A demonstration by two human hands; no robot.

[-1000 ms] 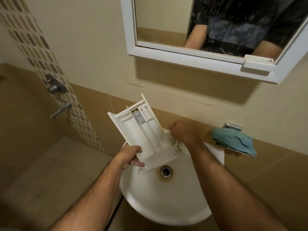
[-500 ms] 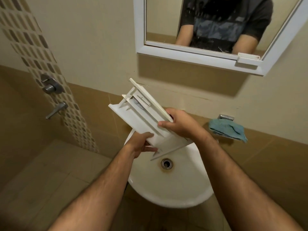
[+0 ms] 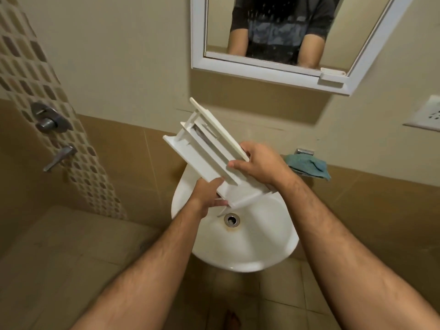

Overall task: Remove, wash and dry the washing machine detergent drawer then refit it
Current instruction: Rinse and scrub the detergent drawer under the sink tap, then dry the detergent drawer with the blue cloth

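Note:
The white plastic detergent drawer (image 3: 204,146) is held tilted on its side above the white washbasin (image 3: 262,239), its far end pointing up and left toward the wall. My left hand (image 3: 206,194) grips its lower left edge from below. My right hand (image 3: 257,163) grips the near right side, thumb on the drawer's face and fingers curled over the top rim. The drawer's front panel points down toward the basin's drain (image 3: 231,219).
A teal cloth (image 3: 307,166) lies on the ledge right of the basin, by a metal tap (image 3: 304,151). A white-framed mirror (image 3: 273,34) hangs above. Shower valves (image 3: 47,121) sit on the mosaic strip at left. A wall socket (image 3: 426,114) is at far right.
My right hand left the tap area and took hold of the drawer. The drawer turned from open-face-up onto its side and rose a little above the basin.

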